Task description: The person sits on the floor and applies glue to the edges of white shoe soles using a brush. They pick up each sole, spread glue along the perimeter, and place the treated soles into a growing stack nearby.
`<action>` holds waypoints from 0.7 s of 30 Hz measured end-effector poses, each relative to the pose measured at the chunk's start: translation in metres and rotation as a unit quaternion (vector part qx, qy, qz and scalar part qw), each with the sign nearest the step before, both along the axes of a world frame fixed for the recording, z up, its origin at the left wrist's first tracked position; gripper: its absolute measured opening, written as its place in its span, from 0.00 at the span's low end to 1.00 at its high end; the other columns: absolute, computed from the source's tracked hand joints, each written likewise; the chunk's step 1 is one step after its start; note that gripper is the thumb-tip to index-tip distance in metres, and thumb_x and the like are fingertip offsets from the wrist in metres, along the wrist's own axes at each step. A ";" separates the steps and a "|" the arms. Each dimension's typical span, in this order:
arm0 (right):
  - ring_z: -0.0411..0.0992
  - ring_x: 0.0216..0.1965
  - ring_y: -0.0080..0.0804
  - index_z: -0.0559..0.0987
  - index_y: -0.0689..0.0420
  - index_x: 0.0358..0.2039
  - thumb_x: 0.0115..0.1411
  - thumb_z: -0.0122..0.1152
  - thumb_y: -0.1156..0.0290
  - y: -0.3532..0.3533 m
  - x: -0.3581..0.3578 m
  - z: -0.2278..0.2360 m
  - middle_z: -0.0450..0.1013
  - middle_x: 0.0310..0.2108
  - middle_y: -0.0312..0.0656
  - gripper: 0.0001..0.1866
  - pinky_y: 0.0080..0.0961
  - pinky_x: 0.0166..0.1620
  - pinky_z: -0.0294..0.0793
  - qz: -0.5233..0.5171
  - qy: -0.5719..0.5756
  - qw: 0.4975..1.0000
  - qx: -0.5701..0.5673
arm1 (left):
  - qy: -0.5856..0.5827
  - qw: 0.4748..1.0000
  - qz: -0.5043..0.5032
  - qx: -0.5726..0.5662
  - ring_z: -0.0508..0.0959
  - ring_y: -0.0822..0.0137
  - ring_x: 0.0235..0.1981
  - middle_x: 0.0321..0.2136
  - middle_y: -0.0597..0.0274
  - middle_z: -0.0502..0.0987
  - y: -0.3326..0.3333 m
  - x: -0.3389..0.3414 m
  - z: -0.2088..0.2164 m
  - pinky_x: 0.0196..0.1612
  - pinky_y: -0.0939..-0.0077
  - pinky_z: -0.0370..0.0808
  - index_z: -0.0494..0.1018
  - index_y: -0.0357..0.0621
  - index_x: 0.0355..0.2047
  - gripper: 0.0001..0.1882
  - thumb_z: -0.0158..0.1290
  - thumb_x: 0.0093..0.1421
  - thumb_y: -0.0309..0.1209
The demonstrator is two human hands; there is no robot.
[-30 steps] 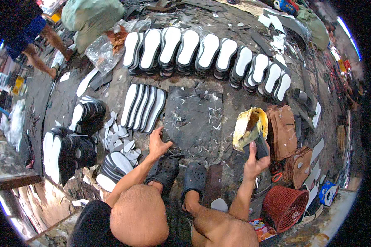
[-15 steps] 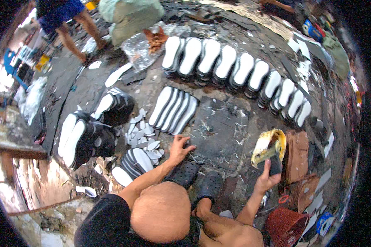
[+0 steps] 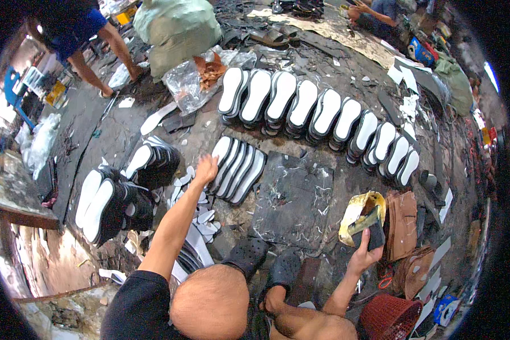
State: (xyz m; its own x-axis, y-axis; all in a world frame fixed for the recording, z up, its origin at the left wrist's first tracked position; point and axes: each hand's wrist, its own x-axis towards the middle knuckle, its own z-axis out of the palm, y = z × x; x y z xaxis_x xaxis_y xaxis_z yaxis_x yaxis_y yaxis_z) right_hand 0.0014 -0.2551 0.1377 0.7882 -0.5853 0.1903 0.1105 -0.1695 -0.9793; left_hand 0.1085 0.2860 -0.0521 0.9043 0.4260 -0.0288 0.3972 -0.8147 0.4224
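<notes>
While the right grip (image 3: pixel 364 259) held a dark block (image 3: pixel 375 237), the left grip (image 3: pixel 207 168) lay at the fanned soles (image 3: pixel 239 173)

As the floor was thick with material, the fanned soles, white-topped with dark edges, occupied a small patch left of a dark mat (image 3: pixel 293 198) strewn with pale shreds. Beyond them curved a long row of stacked soles (image 3: pixel 304 105); grey offcuts (image 3: pixel 207 220) and further sole stacks (image 3: pixel 100 205) lay to the left. On the right stood a yellow-crusted container (image 3: pixel 352 209), with brown sheets (image 3: pixel 401 224) just beside it and a red basket (image 3: pixel 386 313) nearer the body. The mat separated the fanned soles from the container, and the left forearm (image 3: pixel 175 226) hid part of the offcuts.

The left arm was stretched forward, its grip at the outer left edge of the fanned soles; whether the fingers grasped or merely touched them could not be told. The right forearm rose from the lower edge, its grip clenched around the dark block, thumb uppermost, at the container's mouth.

Half a second earlier, the left grip had been at the near end of the fanned soles, close to the mat, with fingers parted. The right grip had kept its hold.
</notes>
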 end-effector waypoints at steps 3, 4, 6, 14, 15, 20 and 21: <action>0.74 0.46 0.33 0.75 0.66 0.50 0.60 0.67 0.72 -0.035 -0.010 0.002 0.77 0.48 0.45 0.19 0.31 0.52 0.73 -0.028 -0.006 0.999 -0.039 | 0.020 0.978 -0.007 -0.207 0.69 0.35 0.60 0.54 0.24 0.70 -0.097 0.021 0.015 0.63 0.55 0.65 0.61 0.23 0.61 0.44 0.49 0.64 0.56; 0.75 0.45 0.33 0.75 0.66 0.50 0.60 0.67 0.72 -0.033 -0.011 0.001 0.77 0.48 0.45 0.19 0.31 0.52 0.73 -0.033 -0.004 0.999 -0.039 | 0.019 0.976 -0.017 -0.218 0.70 0.36 0.59 0.54 0.25 0.70 -0.093 0.022 0.020 0.62 0.56 0.66 0.62 0.23 0.61 0.48 0.54 0.58 0.59; 0.75 0.44 0.32 0.76 0.66 0.49 0.61 0.67 0.71 -0.031 -0.012 0.003 0.77 0.46 0.44 0.19 0.31 0.52 0.73 -0.040 0.002 0.998 -0.042 | 0.006 0.978 0.001 -0.210 0.71 0.39 0.58 0.55 0.27 0.71 -0.092 0.020 0.030 0.61 0.57 0.68 0.62 0.23 0.60 0.56 0.61 0.49 0.64; 0.73 0.49 0.34 0.73 0.70 0.53 0.64 0.64 0.73 -0.028 -0.012 0.004 0.74 0.53 0.48 0.20 0.30 0.54 0.71 -0.061 0.043 0.996 -0.052 | 0.234 0.946 0.055 -0.218 0.45 0.42 0.72 0.69 0.34 0.48 -0.129 0.029 0.037 0.70 0.46 0.49 0.48 0.27 0.68 0.71 0.58 0.41 0.75; 0.73 0.49 0.34 0.73 0.70 0.52 0.64 0.64 0.72 -0.029 -0.011 0.002 0.75 0.52 0.48 0.21 0.30 0.54 0.71 -0.032 0.018 0.997 -0.065 | 0.190 0.951 0.026 -0.243 0.40 0.41 0.73 0.70 0.34 0.46 -0.129 0.023 0.028 0.71 0.44 0.45 0.49 0.29 0.68 0.68 0.58 0.44 0.74; 0.74 0.48 0.34 0.75 0.71 0.49 0.63 0.66 0.71 -0.040 -0.020 0.029 0.76 0.49 0.48 0.19 0.31 0.54 0.71 -0.120 0.044 0.985 -0.115 | 0.103 0.921 -0.001 -0.376 0.65 0.46 0.64 0.63 0.35 0.62 -0.192 0.013 0.054 0.65 0.59 0.64 0.36 0.30 0.69 0.73 0.74 0.38 0.51; 0.73 0.47 0.34 0.75 0.70 0.49 0.63 0.66 0.71 -0.046 -0.023 0.028 0.76 0.50 0.48 0.19 0.31 0.54 0.71 -0.133 0.047 0.983 -0.116 | 0.110 0.939 -0.003 -0.325 0.68 0.47 0.62 0.62 0.36 0.64 -0.202 0.014 0.069 0.64 0.61 0.66 0.35 0.29 0.69 0.76 0.77 0.35 0.49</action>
State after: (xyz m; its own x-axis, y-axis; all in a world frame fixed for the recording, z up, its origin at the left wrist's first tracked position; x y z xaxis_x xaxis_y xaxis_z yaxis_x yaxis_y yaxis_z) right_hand -0.0213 -0.3011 0.1659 0.6341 -0.7224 0.2757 -0.0571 -0.3994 -0.9150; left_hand 0.1221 0.0838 0.0165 0.8486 0.2489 -0.4667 0.5289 -0.4157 0.7399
